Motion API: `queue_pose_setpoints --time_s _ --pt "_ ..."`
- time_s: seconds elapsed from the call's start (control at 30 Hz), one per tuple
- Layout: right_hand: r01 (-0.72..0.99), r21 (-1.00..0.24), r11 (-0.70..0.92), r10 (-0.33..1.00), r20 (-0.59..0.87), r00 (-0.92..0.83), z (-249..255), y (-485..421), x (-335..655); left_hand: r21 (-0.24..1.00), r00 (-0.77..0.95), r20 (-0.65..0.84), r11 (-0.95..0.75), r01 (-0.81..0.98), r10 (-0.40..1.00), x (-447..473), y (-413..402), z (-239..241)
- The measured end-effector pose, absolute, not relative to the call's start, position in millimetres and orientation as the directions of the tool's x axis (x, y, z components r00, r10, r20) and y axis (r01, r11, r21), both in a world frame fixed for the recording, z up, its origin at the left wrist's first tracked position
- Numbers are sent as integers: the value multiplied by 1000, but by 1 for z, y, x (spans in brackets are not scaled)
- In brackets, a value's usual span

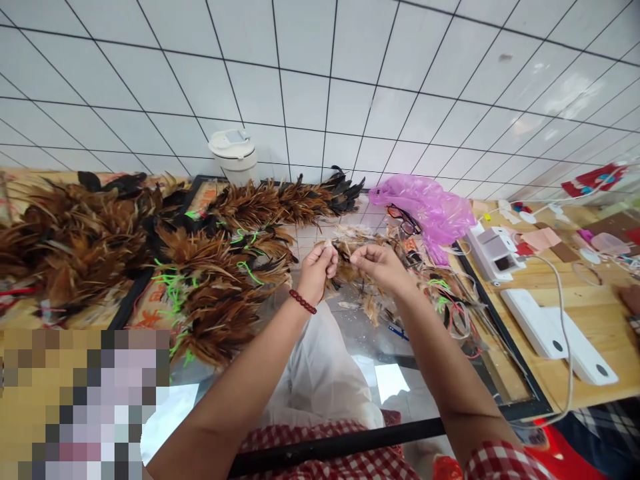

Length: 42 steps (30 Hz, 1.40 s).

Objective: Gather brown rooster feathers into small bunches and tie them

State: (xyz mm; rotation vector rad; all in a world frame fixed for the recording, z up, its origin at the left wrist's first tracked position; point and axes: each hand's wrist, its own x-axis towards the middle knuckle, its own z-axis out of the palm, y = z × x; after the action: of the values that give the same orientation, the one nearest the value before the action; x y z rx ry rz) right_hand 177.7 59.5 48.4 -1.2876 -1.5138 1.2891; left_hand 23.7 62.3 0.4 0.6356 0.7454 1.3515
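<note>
My left hand (pixel 317 267) and right hand (pixel 381 262) are both pinched closed on a tuft of brown feathers (pixel 346 265), held between them just above the glass surface (pixel 357 333); whether a thread runs through my fingers I cannot tell; tied feather bundles (pixel 215 267) lie heaped to the left; a pink bag (pixel 433 207) sits beyond my right hand.

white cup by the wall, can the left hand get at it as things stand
Probably not right away: the left hand pinches a feather bunch together with the right hand, and the cup stands behind a row of feathers it would have to reach over.
</note>
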Motion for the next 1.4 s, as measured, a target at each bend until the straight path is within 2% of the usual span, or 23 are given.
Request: queue_pose_setpoints --time_s 0.13,0.57,0.73,0.83,0.97,1.13,1.4 --pt "144 -989 -27 977 -57 -207 38 55 158 803 33 -69 75 -591 997 31 59 -2" --pt "135 -989 -63 974 -90 -210 33 55 156 815 82 -102 130 -565 991 31 55 1" --pt "91 -995 33 983 15 -185 37 55 161 783 78 -109 134 -607 991 32 55 -2" --pt "33 -995 93 981 85 -177 43 53 161 827 91 -21 69 -559 996 33 56 -4" --pt "-16 -995 99 975 100 -201 47 52 159 875 148 47 31 -484 988 32 55 -5" --pt "-55 -997 62 972 73 -223 46 53 161 881 233 44 72 -467 972 30 52 -1" --pt "-75 -997 25 968 43 -247 41 56 164 813 376 -48 254 -524 926 25 50 4"
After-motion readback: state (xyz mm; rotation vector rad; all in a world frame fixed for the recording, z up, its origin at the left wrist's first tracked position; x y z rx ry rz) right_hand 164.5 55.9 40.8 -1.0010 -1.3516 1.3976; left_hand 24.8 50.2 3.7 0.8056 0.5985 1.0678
